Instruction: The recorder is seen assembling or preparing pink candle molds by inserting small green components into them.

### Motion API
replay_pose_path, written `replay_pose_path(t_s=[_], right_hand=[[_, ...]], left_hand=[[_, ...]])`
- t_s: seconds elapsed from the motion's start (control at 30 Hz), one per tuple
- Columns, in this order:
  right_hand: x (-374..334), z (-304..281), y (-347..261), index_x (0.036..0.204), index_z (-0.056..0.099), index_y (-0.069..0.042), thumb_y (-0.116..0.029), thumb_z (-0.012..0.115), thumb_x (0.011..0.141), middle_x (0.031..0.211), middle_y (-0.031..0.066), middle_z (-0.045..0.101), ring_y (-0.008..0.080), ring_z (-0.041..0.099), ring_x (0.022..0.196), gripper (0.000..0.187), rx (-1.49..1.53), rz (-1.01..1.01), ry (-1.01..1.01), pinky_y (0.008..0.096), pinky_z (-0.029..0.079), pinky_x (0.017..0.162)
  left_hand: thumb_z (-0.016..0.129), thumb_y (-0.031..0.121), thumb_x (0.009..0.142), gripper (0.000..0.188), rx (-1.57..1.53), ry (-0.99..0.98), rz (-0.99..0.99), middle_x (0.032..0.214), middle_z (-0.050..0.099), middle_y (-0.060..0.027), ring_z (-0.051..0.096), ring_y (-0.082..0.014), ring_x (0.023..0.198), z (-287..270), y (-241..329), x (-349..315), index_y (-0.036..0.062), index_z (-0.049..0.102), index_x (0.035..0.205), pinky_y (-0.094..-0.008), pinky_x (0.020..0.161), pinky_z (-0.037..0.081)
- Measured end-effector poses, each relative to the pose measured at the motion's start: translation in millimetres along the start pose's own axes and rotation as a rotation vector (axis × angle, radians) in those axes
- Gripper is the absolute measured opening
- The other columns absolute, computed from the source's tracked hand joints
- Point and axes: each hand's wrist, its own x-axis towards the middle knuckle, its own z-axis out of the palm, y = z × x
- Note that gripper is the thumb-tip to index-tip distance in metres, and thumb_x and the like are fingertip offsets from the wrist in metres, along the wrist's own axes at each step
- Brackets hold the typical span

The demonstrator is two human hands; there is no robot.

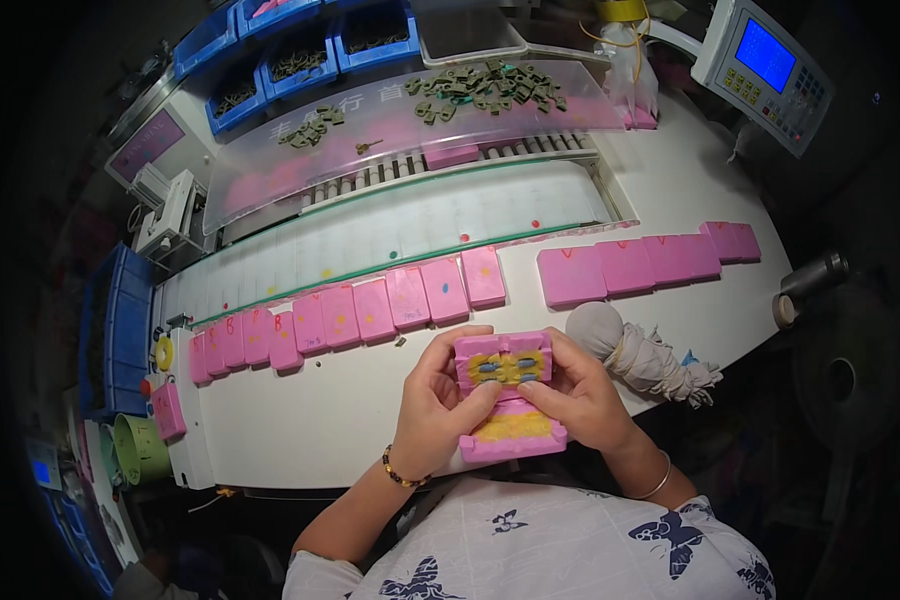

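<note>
Between my two hands is a pink rubber-like mold (505, 343), opened into two halves near the table's front edge. Its upper half has a yellow-stained cavity with small blue-grey pieces in it. The lower half (513, 447) shows a yellow inner face and tilts toward me. My left hand (435, 400) grips the left side, its thumb pressing by the cavity. My right hand (592, 400) wraps the right side, its thumb also on the inner face. The fingers behind the mold are mostly hidden. Just right of my right hand lies a grey cloth-wrapped bundle with a round end (640, 355).
Pink blocks (340, 315) stand in a row behind my hands; another row (625, 268) sits at right. Farther back are a glass-edged strip (390, 225), rollers and a clear sheet (390, 120) bearing green-brown parts. Blue bins (300, 65) and a control display (767, 55) stand beyond.
</note>
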Motion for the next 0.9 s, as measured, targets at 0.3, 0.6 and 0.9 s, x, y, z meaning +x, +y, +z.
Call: replay_pose_path(t_s=[0.3, 0.6, 0.9], right_hand=[[3.3, -1.8, -7.3, 0.124, 0.055, 0.004, 0.002, 0.060, 0.093, 0.109, 0.0046, 0.051, 0.0101, 0.054, 0.107, 0.031, 0.131, 0.056, -0.056, 0.0263, 0.046, 0.093], [4.5, -8.5, -2.1, 0.119, 0.059, 0.004, 0.000, 0.062, 0.093, 0.108, 0.0035, 0.053, 0.0086, 0.055, 0.101, 0.026, -0.010, 0.004, -0.065, 0.0239, 0.047, 0.089], [7.3, -17.5, -6.0, 0.119, 0.060, 0.006, -0.003, 0.057, 0.097, 0.109, 0.0053, 0.054, 0.0109, 0.056, 0.101, 0.023, -0.189, -0.018, -0.125, 0.0247, 0.046, 0.089]], left_hand=[[0.059, -0.010, 0.089, 0.053, -0.017, 0.030, -0.018, 0.123, 0.057, -0.0124, 0.059, -0.0127, 0.111, -2.0, 0.6, -3.4, -0.0039, 0.041, 0.138, -0.0265, 0.096, 0.051], [0.061, -0.005, 0.092, 0.044, 0.019, 0.001, 0.008, 0.124, 0.059, -0.0114, 0.060, -0.0127, 0.110, -6.0, -3.8, -5.6, -0.0048, 0.048, 0.134, -0.0266, 0.093, 0.053], [0.063, 0.000, 0.094, 0.038, -0.002, 0.017, -0.065, 0.116, 0.064, -0.0095, 0.064, -0.0121, 0.103, -11.0, -7.4, -9.0, -0.0051, 0.053, 0.130, -0.0274, 0.089, 0.056]])
